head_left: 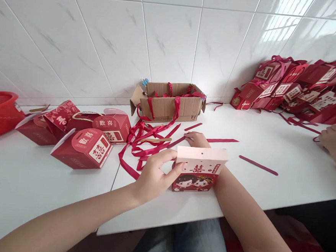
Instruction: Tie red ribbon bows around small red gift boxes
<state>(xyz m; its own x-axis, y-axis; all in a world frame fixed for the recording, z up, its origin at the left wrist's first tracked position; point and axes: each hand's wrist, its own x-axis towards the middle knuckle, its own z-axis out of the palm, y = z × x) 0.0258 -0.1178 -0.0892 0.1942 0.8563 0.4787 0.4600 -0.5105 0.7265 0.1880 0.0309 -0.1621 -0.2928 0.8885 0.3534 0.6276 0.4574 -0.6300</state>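
A pink-and-red gift box (pixel 194 181) with a cartoon couple stands upright near the table's front edge. My left hand (pixel 159 173) grips its upper left side, thumb on the front and fingers partly hidden behind. Reaching around behind the box, my right hand (pixel 196 138) has its fingers closed at a dark red ribbon strip (pixel 223 140); the box hides part of the wrist. Left of that hand, a tangle of red ribbon (pixel 137 151) lies on the table, with more strips close by.
A cardboard box (pixel 165 108) holding ribbons stands against the tiled wall. Several red gift boxes (pixel 82 150) sit at left beside a red plastic basket (pixel 1 116). Many ribbon-tied boxes (pixel 274 85) are piled at right, near another person's hand (pixel 335 139). A loose strip (pixel 259 165) lies at right.
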